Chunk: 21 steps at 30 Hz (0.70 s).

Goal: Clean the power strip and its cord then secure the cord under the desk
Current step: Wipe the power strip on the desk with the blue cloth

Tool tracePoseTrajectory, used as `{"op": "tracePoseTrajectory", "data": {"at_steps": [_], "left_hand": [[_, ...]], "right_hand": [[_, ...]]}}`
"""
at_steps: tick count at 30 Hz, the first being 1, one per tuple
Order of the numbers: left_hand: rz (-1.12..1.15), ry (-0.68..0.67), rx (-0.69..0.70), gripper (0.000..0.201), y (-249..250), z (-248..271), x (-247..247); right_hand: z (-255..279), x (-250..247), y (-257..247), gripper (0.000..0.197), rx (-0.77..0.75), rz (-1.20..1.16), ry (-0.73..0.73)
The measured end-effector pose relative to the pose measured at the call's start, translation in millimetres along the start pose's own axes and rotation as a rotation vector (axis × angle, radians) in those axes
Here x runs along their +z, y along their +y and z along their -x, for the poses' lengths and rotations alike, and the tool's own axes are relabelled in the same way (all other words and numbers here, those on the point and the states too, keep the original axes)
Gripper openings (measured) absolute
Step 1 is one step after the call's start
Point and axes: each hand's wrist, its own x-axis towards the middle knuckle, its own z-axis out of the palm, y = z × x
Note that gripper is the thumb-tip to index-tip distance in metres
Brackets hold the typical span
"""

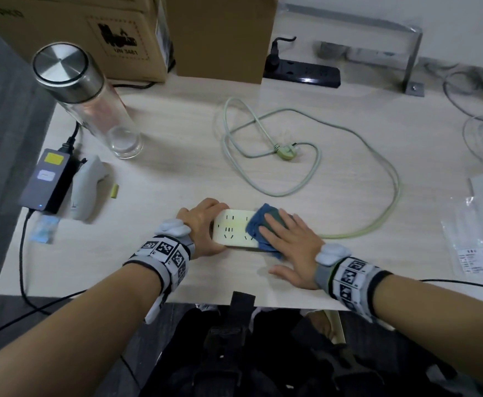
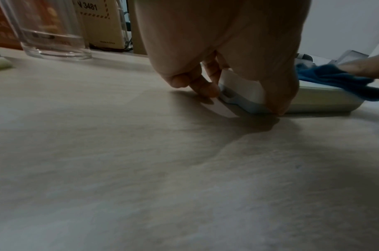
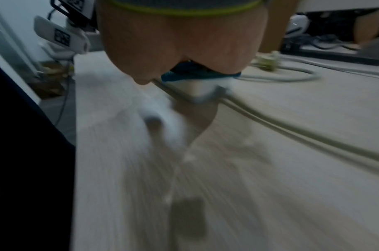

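An office, it seems. A pale wood table (image 1: 177, 133) carries cardboard boxes (image 1: 120, 32), a black power strip (image 1: 303, 71) and a laptop charger (image 1: 45, 181). Grey floor (image 1: 2, 110) lies beside it

Cream-white power strip (image 1: 236, 229) with black slot marks, gripped by left hand (image 1: 203, 227). Blue cloth (image 1: 259, 224) under right hand (image 1: 287, 242). Pale grey-green cord (image 1: 309, 170) looping beyond right hand, plug (image 1: 284, 152) same shade. Black-and-white checker tags on grey wristbands (image 1: 167, 257). Light wood-grain desk (image 1: 177, 156). Beyond left hand: clear bottle (image 1: 91, 98) with silver cap, brown cardboard box (image 1: 91, 32) with black print, dark grey adapter (image 1: 45, 181) with yellow label.
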Motion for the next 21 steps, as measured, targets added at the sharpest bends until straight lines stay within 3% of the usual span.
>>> {"op": "tracePoseTrajectory", "data": {"at_steps": [5,8,14,17,19,21], "left_hand": [[0.008,0.046,0.008,0.067,6,4,-2],[-0.006,0.04,0.013,0.069,7,4,-5],[-0.036,-0.1,-0.091,0.07,10,-2,-21],[0.051,-0.184,-0.102,0.066,14,-7,-32],[0.167,-0.323,-0.089,0.057,13,-10,-45],[0.26,-0.379,-0.145,0.054,11,-12,-58]], "right_hand": [[-65,-3,-46,0.075,-0.009,0.008,0.008],[-49,-1,-27,0.067,-0.049,0.024,0.004],[30,4,39,0.053,0.058,-0.127,0.17],[29,-2,36,0.052,0.08,-0.219,0.213],[22,-12,31,0.044,0.192,-0.311,0.271],[17,-28,29,0.038,0.333,-0.454,0.301]]}}
